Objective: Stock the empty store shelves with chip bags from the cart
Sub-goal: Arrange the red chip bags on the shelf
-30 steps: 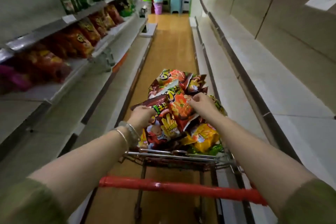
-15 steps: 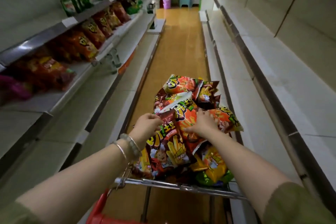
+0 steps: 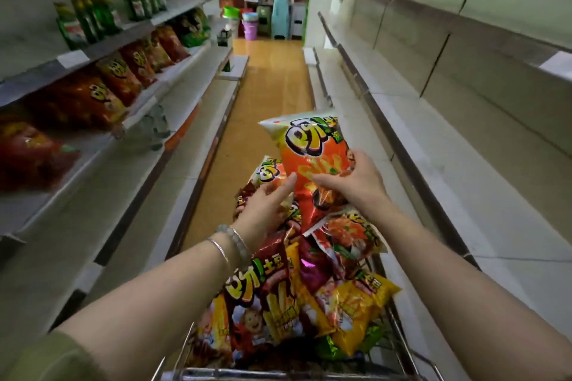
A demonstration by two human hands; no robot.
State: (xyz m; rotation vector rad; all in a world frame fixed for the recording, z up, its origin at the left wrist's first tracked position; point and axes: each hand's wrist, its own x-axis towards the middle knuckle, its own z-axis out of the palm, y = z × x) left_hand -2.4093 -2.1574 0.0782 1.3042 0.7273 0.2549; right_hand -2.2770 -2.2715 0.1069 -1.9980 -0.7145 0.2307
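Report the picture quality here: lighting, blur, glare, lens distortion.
Head view: dim, greenish light, brighter at the aisle's far end. The wide-angle lens bows the empty white shelves on the right. The red chip bags at the left edge smear into blur. The glossy orange chip bag gripped by the right hand is fairly sharp, with small glints on its lower foil.

Your right hand (image 3: pixel 353 185) grips an orange chip bag (image 3: pixel 312 148) at the centre of the frame, thumb across its front, holding it upright above the heap of chip bags (image 3: pixel 278 294) in the cart (image 3: pixel 399 337) at lower centre. Your left hand (image 3: pixel 266 207) touches the bag's lower left edge with straight fingers. Red bags (image 3: pixel 102 93) line the shelf at middle left, with green bags (image 3: pixel 93 18) above them. White shelves (image 3: pixel 464 164) run up the right side.
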